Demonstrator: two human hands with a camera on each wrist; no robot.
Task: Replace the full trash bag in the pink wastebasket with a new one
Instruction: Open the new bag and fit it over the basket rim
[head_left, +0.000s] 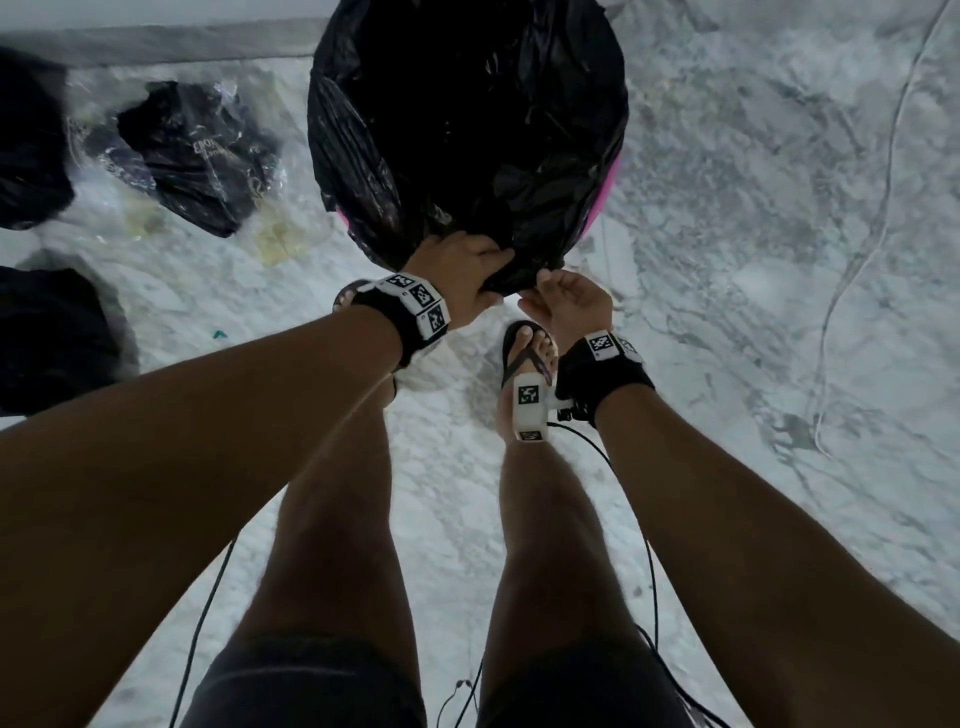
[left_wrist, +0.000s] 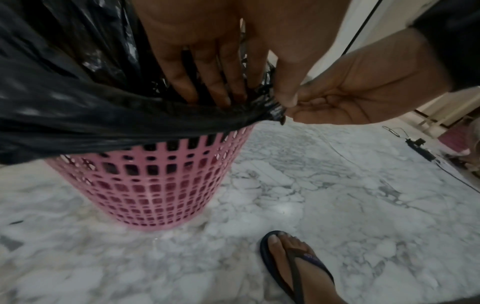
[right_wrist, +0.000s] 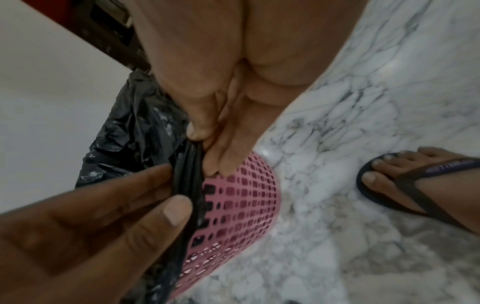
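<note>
The pink lattice wastebasket (left_wrist: 161, 185) stands on the marble floor with a black trash bag (head_left: 467, 130) lining it, the bag's mouth spread over the rim. At the near rim the bag's edge is gathered into a tight strip (right_wrist: 188, 174). My left hand (head_left: 498, 275) holds that strip between thumb and fingers, the fingers lying down over the plastic (left_wrist: 207, 82). Just right of it, my right hand (head_left: 540, 291) pinches the strip's end between thumb and fingertips (right_wrist: 205, 150). The inside of the bag looks dark; I cannot make out any contents.
Several dark bags (head_left: 197, 156) and clear plastic lie on the floor to the left. My feet in flip-flops (head_left: 524, 353) stand close to the basket. A pale cable (head_left: 883, 208) runs across the floor on the right. A wall stands behind the basket.
</note>
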